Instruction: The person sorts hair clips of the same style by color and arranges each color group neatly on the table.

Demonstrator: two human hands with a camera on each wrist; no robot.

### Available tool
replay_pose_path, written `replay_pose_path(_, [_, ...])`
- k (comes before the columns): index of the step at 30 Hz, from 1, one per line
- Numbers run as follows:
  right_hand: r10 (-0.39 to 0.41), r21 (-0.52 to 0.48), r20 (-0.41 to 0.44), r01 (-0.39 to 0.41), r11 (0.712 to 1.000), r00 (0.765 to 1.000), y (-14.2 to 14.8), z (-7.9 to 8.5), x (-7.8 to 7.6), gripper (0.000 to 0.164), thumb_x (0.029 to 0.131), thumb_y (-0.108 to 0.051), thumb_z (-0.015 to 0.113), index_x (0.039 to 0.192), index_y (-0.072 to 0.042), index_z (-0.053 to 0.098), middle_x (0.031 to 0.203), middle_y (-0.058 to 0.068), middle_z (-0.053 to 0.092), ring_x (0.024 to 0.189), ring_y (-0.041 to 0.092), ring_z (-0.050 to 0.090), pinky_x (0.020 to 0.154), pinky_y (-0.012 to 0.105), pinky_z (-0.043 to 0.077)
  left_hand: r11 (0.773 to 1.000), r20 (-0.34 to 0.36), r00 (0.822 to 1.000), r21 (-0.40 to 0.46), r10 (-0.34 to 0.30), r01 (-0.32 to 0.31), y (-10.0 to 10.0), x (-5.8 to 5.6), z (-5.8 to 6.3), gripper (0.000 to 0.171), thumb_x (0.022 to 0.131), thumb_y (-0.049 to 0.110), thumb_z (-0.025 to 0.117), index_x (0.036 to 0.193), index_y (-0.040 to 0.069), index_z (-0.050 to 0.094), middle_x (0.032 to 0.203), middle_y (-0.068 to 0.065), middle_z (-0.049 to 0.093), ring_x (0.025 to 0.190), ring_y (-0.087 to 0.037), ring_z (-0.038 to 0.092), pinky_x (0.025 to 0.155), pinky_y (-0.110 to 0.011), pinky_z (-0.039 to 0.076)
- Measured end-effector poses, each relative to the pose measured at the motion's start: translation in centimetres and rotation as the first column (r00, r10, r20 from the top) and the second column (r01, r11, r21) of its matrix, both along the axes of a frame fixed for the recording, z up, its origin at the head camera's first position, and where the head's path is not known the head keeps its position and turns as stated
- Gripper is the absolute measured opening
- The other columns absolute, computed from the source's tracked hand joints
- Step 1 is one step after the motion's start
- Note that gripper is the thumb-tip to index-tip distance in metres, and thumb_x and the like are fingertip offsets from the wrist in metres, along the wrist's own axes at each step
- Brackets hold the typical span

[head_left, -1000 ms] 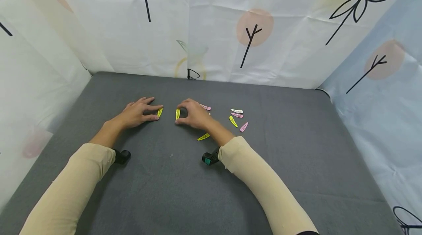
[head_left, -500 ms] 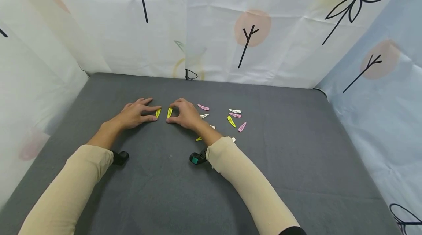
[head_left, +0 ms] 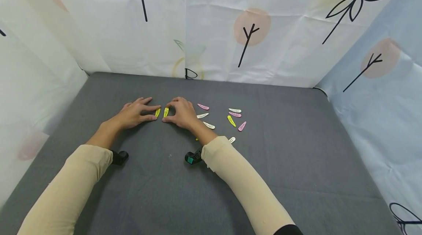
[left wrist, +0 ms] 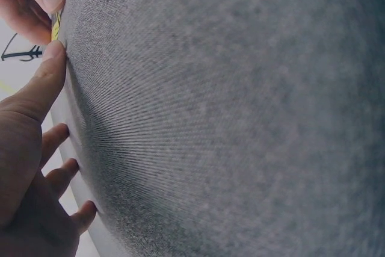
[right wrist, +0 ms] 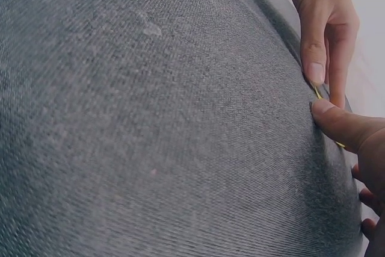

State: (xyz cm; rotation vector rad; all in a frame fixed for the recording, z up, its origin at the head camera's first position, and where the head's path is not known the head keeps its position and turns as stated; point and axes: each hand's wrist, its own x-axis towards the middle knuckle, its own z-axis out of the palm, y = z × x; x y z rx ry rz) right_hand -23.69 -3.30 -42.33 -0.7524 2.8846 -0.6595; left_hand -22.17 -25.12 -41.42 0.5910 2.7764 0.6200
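Two yellow snap hair clips lie side by side on the grey table in the head view, a narrow gap apart. My left hand (head_left: 135,113) pinches the left yellow hair clip (head_left: 158,112) end to end between thumb and index finger, its other fingers spread on the cloth. Facing it, my right hand (head_left: 182,113) holds the right yellow hair clip (head_left: 166,112) the same way, thumb at the near end. In the left wrist view a strip of yellow clip (left wrist: 55,27) shows between the fingertips; in the right wrist view only thin yellow edges show.
Right of my right hand lie loose clips: a pink clip (head_left: 203,106), white clips (head_left: 209,125) and a white clip (head_left: 232,140) partly behind the sleeve. Farther right are a yellow clip (head_left: 231,121) and pink clip (head_left: 242,126). Patterned curtains (head_left: 211,26) border the table.
My right hand has slid left with its yellow clip, closing most of the gap to the left one. White clips behind it have come into view. The left hand stays in place.
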Motion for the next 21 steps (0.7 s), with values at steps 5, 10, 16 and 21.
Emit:
replay_pose_path(5, [0.002,0.005,-0.005,-0.002,1.000,1.000,-0.1,0.1,0.0,0.051,0.086,-0.048,0.076,0.130,-0.023,0.067,0.140,0.000,0.054,0.135,0.016,0.043,0.113,0.042,0.030,1.000,-0.002,1.000,0.005,-0.002,0.002,0.0,0.1,0.1,0.056,0.097,0.034,0.066,0.146,0.011,0.051,0.157,-0.031,0.024,0.144,-0.056,0.012,0.105,-0.076,0.011])
replay_pose_path(10, [-0.002,0.006,0.001,0.002,1.000,1.000,-0.1,0.0,-0.1,0.051,0.085,-0.047,0.077,0.130,-0.023,0.067,0.140,0.000,0.054,0.135,0.016,0.043,0.114,0.042,0.030,1.000,0.004,1.000,0.012,-0.003,0.003,0.0,0.2,0.3,0.056,0.097,0.035,0.065,0.146,0.011,0.051,0.157,-0.031,0.023,0.144,-0.056,0.011,0.104,-0.076,0.010])
replay_pose_path(16, [0.035,0.000,0.031,-0.035,0.999,0.999,0.3,0.3,-0.2,0.055,0.086,-0.047,0.076,0.133,-0.022,0.064,0.142,0.002,0.052,0.136,0.017,0.043,0.114,0.043,0.030,1.000,0.001,1.000,0.011,-0.004,0.004,-0.1,0.2,0.3,0.057,0.097,0.035,0.066,0.146,0.011,0.051,0.158,-0.030,0.023,0.144,-0.056,0.011,0.105,-0.076,0.010])
replay_pose_path(21, [0.097,-0.045,0.082,-0.094,0.995,0.992,1.2,1.1,-0.3,0.060,0.086,-0.043,0.077,0.138,-0.018,0.060,0.143,0.004,0.051,0.136,0.018,0.044,0.112,0.040,0.033,1.000,0.002,1.000,0.009,-0.010,0.010,-0.2,0.1,0.2,0.057,0.097,0.034,0.066,0.146,0.011,0.051,0.158,-0.030,0.023,0.144,-0.056,0.010,0.104,-0.076,0.009])
